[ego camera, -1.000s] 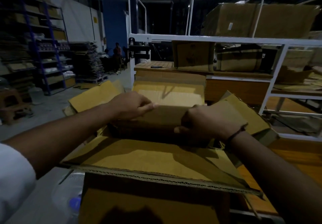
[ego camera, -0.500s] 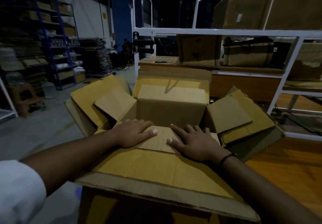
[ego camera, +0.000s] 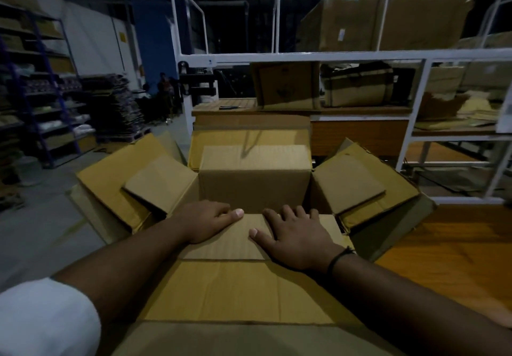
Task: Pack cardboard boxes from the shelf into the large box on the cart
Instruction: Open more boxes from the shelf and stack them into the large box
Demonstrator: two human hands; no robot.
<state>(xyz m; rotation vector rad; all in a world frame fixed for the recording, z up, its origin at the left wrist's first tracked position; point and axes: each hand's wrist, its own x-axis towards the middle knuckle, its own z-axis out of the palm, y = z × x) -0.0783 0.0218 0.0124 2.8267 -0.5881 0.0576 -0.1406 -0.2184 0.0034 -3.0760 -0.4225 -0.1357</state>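
Observation:
The large open cardboard box (ego camera: 238, 289) stands right in front of me with all its flaps spread outward. A smaller open cardboard box (ego camera: 253, 178) sits inside it, its own flaps lying over the large box's flaps. My left hand (ego camera: 206, 221) and my right hand (ego camera: 295, 235) both lie flat, fingers straight, on the smaller box's near flap (ego camera: 235, 240), pressing it down onto the large box's near flap. More cardboard boxes (ego camera: 288, 84) stand on the white metal shelf (ego camera: 318, 57) behind.
A big carton (ego camera: 385, 23) lies on top of the shelf. An orange wooden surface (ego camera: 448, 256) is at my right. Blue racks (ego camera: 41, 92) with stock and stacked flat cardboard (ego camera: 116, 106) stand far left across grey floor. People sit in the distance.
A second ago both hands gripped the smaller box above the large one. It now sits inside, and both hands have opened flat on its near flap. My view moved closer.

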